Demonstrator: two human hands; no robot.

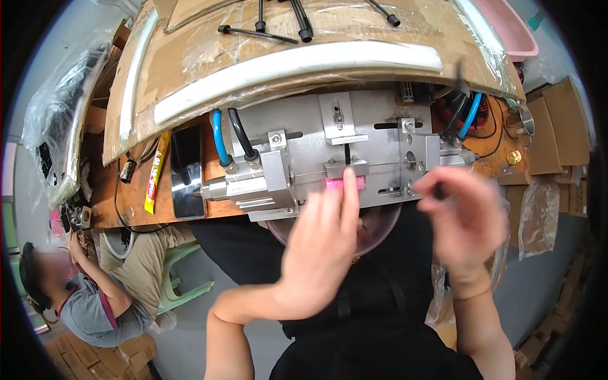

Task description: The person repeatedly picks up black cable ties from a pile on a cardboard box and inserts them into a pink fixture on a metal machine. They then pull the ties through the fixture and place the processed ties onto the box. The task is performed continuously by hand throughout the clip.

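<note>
My left hand point(322, 250) reaches over the front edge of a grey metal clamping fixture point(310, 136). Its index finger is stretched out, the tip at a small metal block point(358, 168) in the middle of the fixture. A thin black rod point(347, 154) stands in line with that fingertip, between the block and a slotted metal bracket point(337, 117). Pink material point(335, 183) shows just below the block. To the right, my right hand point(470, 218) is smeared by motion beside the fixture. Its fingertips close around a small dark piece point(439, 190), too blurred to name exactly.
Several black bolts point(304, 31) lie on a plastic-wrapped cardboard cover point(209, 69). A phone point(188, 171) and a yellow packet point(156, 172) lie left of the fixture. Blue hoses point(220, 136) run into it. A clear bowl point(380, 228) sits beneath. Another person point(101, 291) sits at left.
</note>
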